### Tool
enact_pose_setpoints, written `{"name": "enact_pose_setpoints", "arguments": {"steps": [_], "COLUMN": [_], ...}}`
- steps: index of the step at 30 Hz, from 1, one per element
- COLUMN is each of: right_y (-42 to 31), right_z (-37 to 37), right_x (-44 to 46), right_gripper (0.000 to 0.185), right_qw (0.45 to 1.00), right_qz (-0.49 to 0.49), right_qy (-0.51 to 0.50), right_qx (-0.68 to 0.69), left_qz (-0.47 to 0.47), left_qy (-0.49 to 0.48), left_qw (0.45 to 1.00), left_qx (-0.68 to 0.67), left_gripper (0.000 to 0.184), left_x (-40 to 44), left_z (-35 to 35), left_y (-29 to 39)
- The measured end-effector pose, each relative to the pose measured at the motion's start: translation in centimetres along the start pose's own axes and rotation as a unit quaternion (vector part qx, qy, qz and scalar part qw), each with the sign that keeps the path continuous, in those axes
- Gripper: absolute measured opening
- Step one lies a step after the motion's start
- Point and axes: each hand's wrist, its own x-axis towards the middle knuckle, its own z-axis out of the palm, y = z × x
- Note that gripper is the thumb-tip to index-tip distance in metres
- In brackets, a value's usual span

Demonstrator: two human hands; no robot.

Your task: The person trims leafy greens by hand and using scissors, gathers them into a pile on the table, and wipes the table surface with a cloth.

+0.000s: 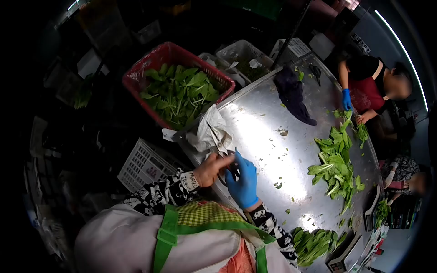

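A pair of scissors is between my two hands, blades pointing away from me over the table's left edge. My left hand, bare, has its fingers closed around the scissors near the handles. My right hand, in a blue glove, holds the dark handles from the other side, thumb and forefinger around them. The fingers partly hide the handle loops. A crumpled white plastic bag lies just beyond, behind the blades.
On the metal table lie a leafy green pile, a nearer bunch, a dark cloth and a scale. A red crate holds greens. A white crate stands left. A co-worker handles greens opposite; another person is farther right.
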Motion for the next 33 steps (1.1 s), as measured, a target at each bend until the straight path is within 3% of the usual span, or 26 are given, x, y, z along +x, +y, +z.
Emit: {"name": "enact_pose_setpoints", "arguments": {"steps": [1,2,3,5,7,8,9,10,11,12,14,15,19,23,25,28,31,33], "right_y": [0.3,0.7,1.2,1.5,1.4,1.6,1.9,3.8,4.9,6.3,6.5,5.4,5.4,5.4,5.4,7.7,8.9,11.3], "right_z": [0.4,0.8,1.1,1.4,2.3,3.9,6.5,10.3,13.4,15.9,15.2,13.1,4.9,-4.6,-8.3,-11.3,-12.8,-14.0], "right_x": [0.7,1.5,2.4,6.1,9.3,10.0,10.4,10.4,8.7,7.4,5.7,5.1,-3.5,-15.5,-20.1,-24.9,-23.7,-23.0], "right_gripper": [0.054,0.055,0.056,0.062,0.067,0.066,0.066,0.063,0.056,0.052,0.050,0.048,0.043,0.049,0.050,0.049,0.044,0.045], "right_qw": [0.999,0.995,0.985,0.998,0.992,0.990,0.987,0.966,0.968,0.971,0.981,0.986,0.977,0.873,0.806,0.812,0.762,0.749], "right_qz": [-0.017,0.042,0.101,-0.058,-0.075,-0.080,-0.079,0.011,-0.095,-0.066,-0.096,-0.045,0.073,0.310,0.374,0.394,0.458,0.483], "right_qy": [-0.043,-0.053,-0.063,0.034,-0.008,-0.040,-0.068,-0.256,-0.147,-0.163,-0.063,-0.092,-0.051,-0.065,-0.018,0.071,0.083,0.162], "right_qx": [0.025,0.076,0.127,-0.020,-0.098,-0.107,-0.122,-0.040,-0.178,-0.164,-0.157,-0.135,-0.194,-0.371,-0.459,-0.423,-0.450,-0.424], "left_qz": [0.010,0.021,0.014,0.081,0.114,0.116,0.134,0.123,0.127,0.103,0.110,0.104,0.107,0.091,0.081,0.041,0.041,0.043], "left_qy": [0.023,0.046,0.056,0.102,0.142,0.174,0.128,0.120,0.108,0.187,0.196,0.196,0.205,0.221,0.221,0.215,0.199,0.194], "left_qw": [0.999,0.996,0.979,0.967,0.964,0.960,0.959,0.958,0.958,0.975,0.965,0.964,0.968,0.970,0.971,0.975,0.979,0.980], "left_qx": [-0.034,-0.067,-0.195,-0.219,-0.196,-0.188,-0.214,-0.228,-0.233,-0.067,-0.135,-0.145,-0.095,-0.049,-0.038,-0.037,-0.005,0.026], "left_gripper": [0.028,0.027,0.029,0.029,0.029,0.030,0.029,0.027,0.025,0.025,0.027,0.028,0.029,0.030,0.029,0.028,0.024,0.024], "left_x": [-0.2,-0.5,-1.1,-2.1,-3.3,-4.0,-4.1,-4.6,-4.6,-5.0,-5.3,-5.5,-6.5,-5.2,-3.8,-1.2,0.2,0.4], "left_z": [-1.4,-2.2,-2.7,-5.2,-7.6,-7.1,-9.0,-9.1,-9.2,-10.5,-11.0,-11.9,-12.6,-11.9,-11.8,-12.0,-10.7,-10.2], "left_y": [-0.2,0.4,1.0,1.2,0.8,1.5,0.3,0.6,0.5,0.1,0.3,0.5,1.0,1.2,0.3,-1.9,-3.2,-3.1]}}
